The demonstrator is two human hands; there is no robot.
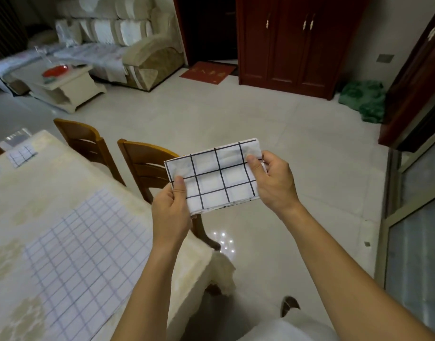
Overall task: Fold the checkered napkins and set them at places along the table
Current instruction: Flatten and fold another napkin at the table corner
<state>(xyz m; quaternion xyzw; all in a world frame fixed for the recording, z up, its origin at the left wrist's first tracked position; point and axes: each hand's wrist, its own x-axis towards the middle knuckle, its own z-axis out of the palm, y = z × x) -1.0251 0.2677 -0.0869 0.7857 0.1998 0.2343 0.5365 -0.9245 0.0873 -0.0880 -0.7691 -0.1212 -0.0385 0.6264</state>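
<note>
1. The floor (236, 114) is pale glossy tile that mirrors small ceiling lights near the table's corner.
2. A dark red wooden cabinet (292, 45) with panelled doors and small metal handles stands against the far wall. A cream upholstered sofa (127, 40), plump and draped with light covers, stands to the left of it.
3. The table (51, 183) fills the lower left. It is covered by a soft cream cloth with a faint leafy pattern, and the cloth hangs in a rumpled fold at the near corner.
4. A large napkin (83, 264) lies flat and unfolded on the table's near end. It is thin white fabric crossed by fine dark lines in a small grid.
5. Two wooden chairs (145, 163) with curved brown backs are pushed in along the table's right side.
6. The folded napkin (216, 175) is a white rectangle with bold black checks, slightly creased. It is held in the air past the table's corner, above the floor and in front of the nearer chair.
7. The left hand (169, 212) pinches its lower left edge, thumb on top and fingers curled beneath.
8. The right hand (273, 178) pinches its upper right edge the same way, thumb pressed on the cloth.
9. Two small folded napkins (22, 155) lie apart at the table's far left.
</note>
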